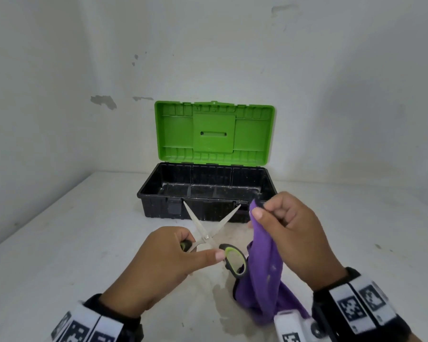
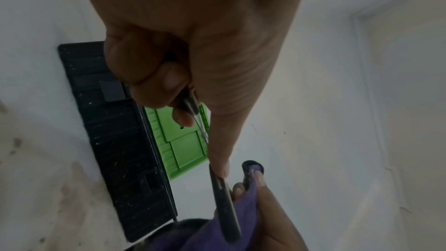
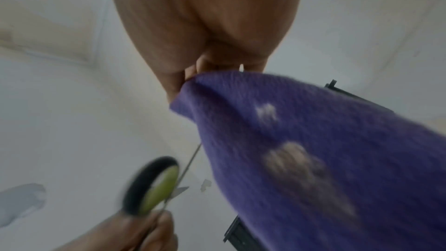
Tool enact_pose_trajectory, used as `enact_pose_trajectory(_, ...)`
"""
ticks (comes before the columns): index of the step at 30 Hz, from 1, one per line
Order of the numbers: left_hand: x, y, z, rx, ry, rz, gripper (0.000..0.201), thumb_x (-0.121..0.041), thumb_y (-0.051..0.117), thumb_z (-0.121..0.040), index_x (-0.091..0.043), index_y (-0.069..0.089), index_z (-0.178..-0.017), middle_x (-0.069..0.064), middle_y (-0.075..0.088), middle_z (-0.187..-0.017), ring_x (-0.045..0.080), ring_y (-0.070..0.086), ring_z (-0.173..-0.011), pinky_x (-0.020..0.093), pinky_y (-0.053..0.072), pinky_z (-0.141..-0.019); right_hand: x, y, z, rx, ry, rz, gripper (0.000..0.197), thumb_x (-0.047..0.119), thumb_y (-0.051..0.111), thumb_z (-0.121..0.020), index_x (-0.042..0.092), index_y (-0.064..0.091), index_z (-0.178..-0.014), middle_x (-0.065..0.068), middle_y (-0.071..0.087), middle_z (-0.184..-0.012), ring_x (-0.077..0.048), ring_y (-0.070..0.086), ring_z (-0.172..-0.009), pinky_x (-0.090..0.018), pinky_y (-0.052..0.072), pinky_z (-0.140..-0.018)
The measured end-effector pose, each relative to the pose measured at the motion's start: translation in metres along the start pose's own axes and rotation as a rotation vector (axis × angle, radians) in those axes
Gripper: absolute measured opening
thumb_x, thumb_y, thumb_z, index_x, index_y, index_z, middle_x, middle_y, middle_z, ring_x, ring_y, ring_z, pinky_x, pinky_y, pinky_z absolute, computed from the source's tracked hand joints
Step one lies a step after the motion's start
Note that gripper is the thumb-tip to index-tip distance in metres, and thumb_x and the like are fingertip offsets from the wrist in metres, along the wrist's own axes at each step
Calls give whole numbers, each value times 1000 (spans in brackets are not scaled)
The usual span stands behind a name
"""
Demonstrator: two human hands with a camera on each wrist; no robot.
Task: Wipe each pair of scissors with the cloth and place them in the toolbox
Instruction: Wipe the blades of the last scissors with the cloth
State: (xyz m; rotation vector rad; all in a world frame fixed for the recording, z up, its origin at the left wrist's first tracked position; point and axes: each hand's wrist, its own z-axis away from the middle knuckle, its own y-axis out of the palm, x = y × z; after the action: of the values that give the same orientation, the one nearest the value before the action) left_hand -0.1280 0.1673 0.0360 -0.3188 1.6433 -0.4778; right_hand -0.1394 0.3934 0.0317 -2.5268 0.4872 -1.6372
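My left hand [image 1: 181, 253] grips a pair of scissors [image 1: 209, 236] by one black and green handle, thumb stretched to the pivot. The blades stand spread in a V, tips toward the toolbox [image 1: 148, 193]. The free handle loop [image 1: 234, 260] points right, next to the cloth. My right hand [image 1: 282, 225] pinches a purple cloth [image 1: 265, 262] by its top edge; it hangs to the table. In the left wrist view my left hand [image 2: 183, 102] holds the scissors [image 2: 224, 207] against the cloth [image 2: 246, 203]. In the right wrist view the stained cloth [image 3: 313, 150] hangs beside the handle loop [image 3: 154, 188].
The toolbox stands open at the back of the white table [image 1: 59, 243], black base with nothing visible inside, green lid [image 1: 214, 132] upright against the wall. A damp stain [image 1: 223, 299] marks the table under my hands. White walls close in behind and on the left.
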Motion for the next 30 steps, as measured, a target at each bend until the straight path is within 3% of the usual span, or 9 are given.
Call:
enact_pose_trajectory(4,-1,0,-10,-54,66,-125,46,-54,79,-71,-18,54,-62,-10,45,-50,4,40,-44,13,32,-44,4,0,17,269,41,39,15,23,73,-90,21,64,-78,3,70,-69,-11,60,-61,-22,47,-59)
enact_pose_trajectory(9,-4,-3,-16,-52,105,-134,14,-43,73,-81,-34,66,-88,-12,60,-70,-2,54,-52,12,39,-50,7,7,23,199,41,23,15,19,79,-85,20,67,-75,-7,72,-73,-15,67,-64,-31,52,-63)
enact_pose_trajectory(11,-4,-6,-18,-67,104,55,14,-32,74,-84,-32,66,-96,-9,60,-67,2,53,-51,17,43,-53,7,12,27,164,48,-6,16,17,79,-85,22,69,-74,-5,74,-74,-19,72,-68,-36,57,-65)
enact_pose_trajectory(14,-4,-7,-22,-144,45,432,8,-17,69,-89,-14,71,-96,7,61,-63,17,51,-51,24,46,-52,9,21,36,66,59,-53,17,13,79,-84,22,70,-72,1,75,-72,-13,71,-65,-24,53,-60)
enact_pose_trajectory(16,-5,0,-21,-170,1,661,10,-15,67,-90,-6,72,-93,10,58,-65,18,50,-53,23,46,-51,10,29,41,1,55,-70,19,12,80,-83,22,70,-70,5,75,-72,-11,71,-65,-23,54,-60)
enact_pose_trajectory(20,-12,21,-10,-170,-17,1051,23,-29,62,-87,-9,70,-96,3,65,-84,14,56,-70,27,45,-60,8,44,50,-107,66,-5,9,25,79,-83,28,74,-76,10,74,-78,-15,71,-72,-35,61,-66)
enact_pose_trajectory(23,-16,34,-4,-157,-57,1110,27,-36,53,-95,-15,71,-94,5,65,-87,19,59,-78,35,44,-69,11,52,55,-120,61,3,7,27,78,-83,29,73,-79,18,72,-83,-9,69,-79,-23,58,-65)
enact_pose_trajectory(27,-20,38,-4,-188,-114,1037,30,-39,47,-100,-17,63,-86,11,62,-80,28,59,-67,37,44,-55,14,59,61,-116,63,13,10,28,78,-83,28,69,-79,20,70,-82,-4,67,-82,-14,52,-61)
enact_pose_trajectory(30,-22,36,-4,-175,-116,1083,35,-49,48,-94,-17,61,-91,10,61,-77,37,63,-80,38,47,-60,16,60,65,-132,18,17,13,24,81,-80,26,68,-76,21,70,-81,-4,68,-79,-11,50,-61)
